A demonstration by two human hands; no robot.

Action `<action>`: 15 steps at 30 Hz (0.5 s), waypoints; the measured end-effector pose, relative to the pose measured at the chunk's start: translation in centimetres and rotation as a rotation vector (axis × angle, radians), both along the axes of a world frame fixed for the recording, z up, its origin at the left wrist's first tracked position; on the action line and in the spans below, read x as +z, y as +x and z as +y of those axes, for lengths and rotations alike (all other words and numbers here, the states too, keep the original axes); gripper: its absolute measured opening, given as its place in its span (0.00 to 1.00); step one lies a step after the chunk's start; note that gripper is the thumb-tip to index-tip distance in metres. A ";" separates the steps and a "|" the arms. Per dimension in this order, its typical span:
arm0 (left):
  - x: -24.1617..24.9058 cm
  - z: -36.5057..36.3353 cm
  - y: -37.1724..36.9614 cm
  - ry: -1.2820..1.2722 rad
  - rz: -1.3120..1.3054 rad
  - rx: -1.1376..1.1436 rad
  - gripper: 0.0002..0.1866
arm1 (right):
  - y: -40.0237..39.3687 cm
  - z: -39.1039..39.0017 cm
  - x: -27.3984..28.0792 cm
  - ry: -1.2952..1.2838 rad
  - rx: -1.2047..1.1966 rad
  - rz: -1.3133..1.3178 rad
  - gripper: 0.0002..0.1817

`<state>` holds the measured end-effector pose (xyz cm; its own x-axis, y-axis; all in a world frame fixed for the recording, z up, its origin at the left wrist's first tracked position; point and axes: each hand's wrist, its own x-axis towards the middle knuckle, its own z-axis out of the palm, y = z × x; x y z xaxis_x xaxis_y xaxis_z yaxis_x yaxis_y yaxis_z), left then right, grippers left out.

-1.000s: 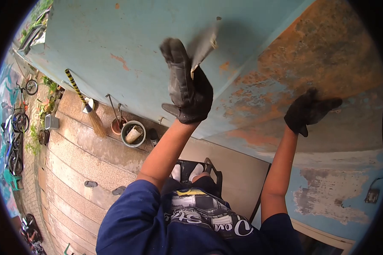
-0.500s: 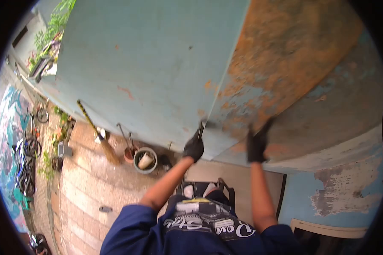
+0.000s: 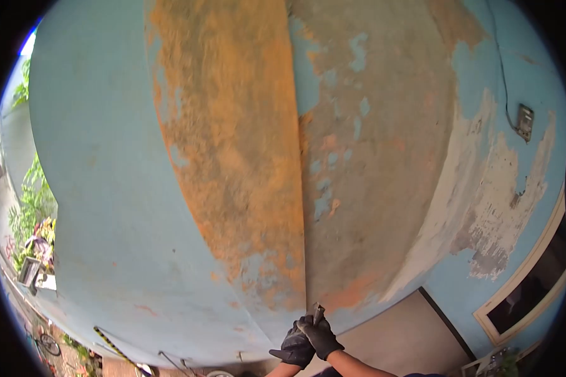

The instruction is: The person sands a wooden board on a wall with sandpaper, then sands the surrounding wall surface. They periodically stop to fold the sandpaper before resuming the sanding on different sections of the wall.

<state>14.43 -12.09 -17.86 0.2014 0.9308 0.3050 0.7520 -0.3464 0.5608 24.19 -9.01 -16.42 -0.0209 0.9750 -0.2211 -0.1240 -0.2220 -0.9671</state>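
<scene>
Step in hand, by judgement: scraper [image 3: 319, 311] presented near the wall seam [image 3: 305, 257]; blade contact cannot be confirmed. Right hand [image 3: 322, 338] appears clamped on the scraper; left hand [image 3: 295, 348] adjoins it, grip indiscernible. Scraping here would call for steady blade angle.

Held tool [image 3: 319, 311], near the lower edge of the wall [image 3: 100, 188]: only one end projects from the gloves; the remainder is hidden and its type indistinct. The right hand [image 3: 321, 337] partly covers the left hand [image 3: 297, 347], obscuring some fingers. Both forearms and the striped handle [image 3: 113, 344] are truncated below. The window [image 3: 534, 286] is cut at right by the dark rim; detail on the bicycle [image 3: 48, 344] is too small to resolve.
</scene>
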 end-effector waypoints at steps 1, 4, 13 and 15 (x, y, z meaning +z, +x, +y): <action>0.6 0.9 0.5 0.026 0.012 -0.005 0.27 | 0.6 0.6 -0.1 0.129 -0.014 -0.026 0.16; 3.7 3.7 1.2 0.036 -0.092 -0.014 0.34 | 2.8 3.0 2.4 0.104 -0.119 -0.074 0.20; 26.0 11.3 -0.9 0.693 0.043 0.351 0.46 | 22.9 33.2 30.9 0.865 -1.029 -0.644 0.32; 27.8 12.9 0.3 0.701 0.065 0.432 0.47 | 23.8 42.0 37.3 0.807 -1.131 -1.142 0.30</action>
